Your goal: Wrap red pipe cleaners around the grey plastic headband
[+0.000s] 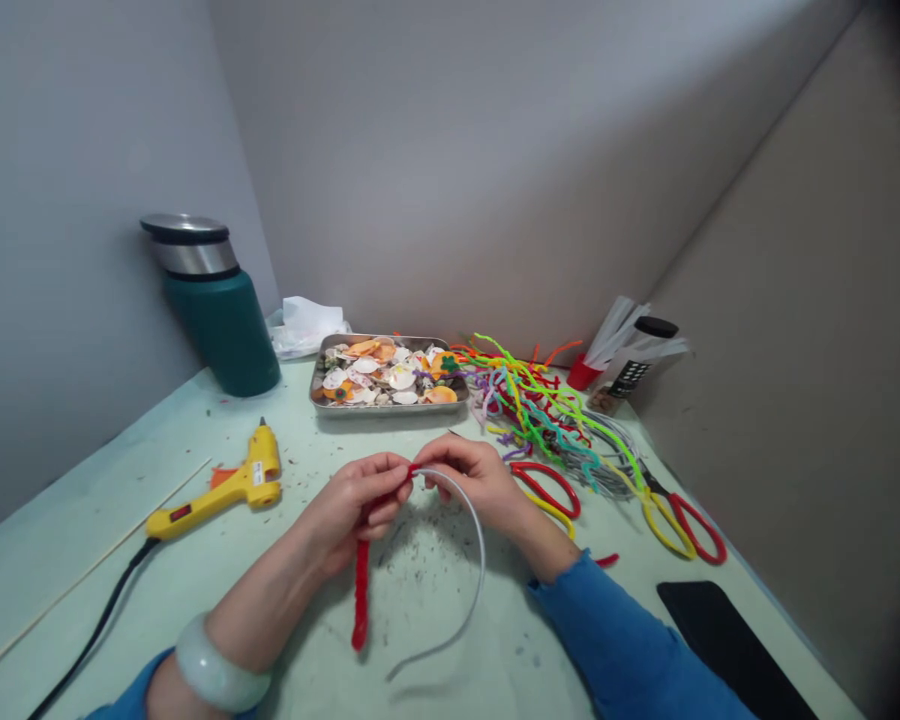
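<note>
My left hand [356, 505] pinches a red fuzzy pipe cleaner [361, 590] whose tail hangs down toward me. My right hand [476, 480] pinches one end of a thin grey curved headband [474, 580], which arcs to the right and back toward me. The two hands meet at the headband's end, where the red pipe cleaner touches it. Both hands are closed in a pinch just above the pale green table [82, 530].
A yellow glue gun [221, 490] with a black cord lies at left. Behind stand a green flask [221, 315] and a metal tray of shells [386, 375]. A heap of coloured pipe cleaners [547, 410], scissors [551, 485] [682, 520] and a black phone [735, 645] lie at right.
</note>
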`<state>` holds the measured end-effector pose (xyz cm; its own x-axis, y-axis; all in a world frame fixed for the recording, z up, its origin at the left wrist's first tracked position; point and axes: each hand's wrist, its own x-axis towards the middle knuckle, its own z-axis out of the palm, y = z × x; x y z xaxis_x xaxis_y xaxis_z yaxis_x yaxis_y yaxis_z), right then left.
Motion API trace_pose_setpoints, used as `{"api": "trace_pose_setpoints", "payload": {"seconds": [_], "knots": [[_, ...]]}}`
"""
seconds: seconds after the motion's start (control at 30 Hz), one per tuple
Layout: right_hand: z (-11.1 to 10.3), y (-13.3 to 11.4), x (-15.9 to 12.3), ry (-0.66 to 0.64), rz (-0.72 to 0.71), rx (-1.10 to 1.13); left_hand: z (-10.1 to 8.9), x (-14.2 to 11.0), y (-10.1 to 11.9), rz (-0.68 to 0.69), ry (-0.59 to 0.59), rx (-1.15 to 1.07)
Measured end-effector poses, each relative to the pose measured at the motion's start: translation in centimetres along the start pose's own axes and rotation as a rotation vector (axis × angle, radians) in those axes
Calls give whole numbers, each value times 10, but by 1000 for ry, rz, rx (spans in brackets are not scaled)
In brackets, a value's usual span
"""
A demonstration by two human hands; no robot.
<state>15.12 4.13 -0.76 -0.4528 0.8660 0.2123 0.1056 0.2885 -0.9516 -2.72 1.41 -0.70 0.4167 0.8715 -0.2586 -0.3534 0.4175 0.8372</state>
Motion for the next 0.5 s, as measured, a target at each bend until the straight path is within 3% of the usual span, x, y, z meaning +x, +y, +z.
{"api": "trace_pose_setpoints", "payload": {"seconds": [0.3, 0.5], "knots": [[-2, 0, 0, -9, -69, -130, 1, 1, -1, -22, 0, -26], [2, 1, 0, 23, -28, -24, 2, -1, 2, -42, -25, -63]]}}
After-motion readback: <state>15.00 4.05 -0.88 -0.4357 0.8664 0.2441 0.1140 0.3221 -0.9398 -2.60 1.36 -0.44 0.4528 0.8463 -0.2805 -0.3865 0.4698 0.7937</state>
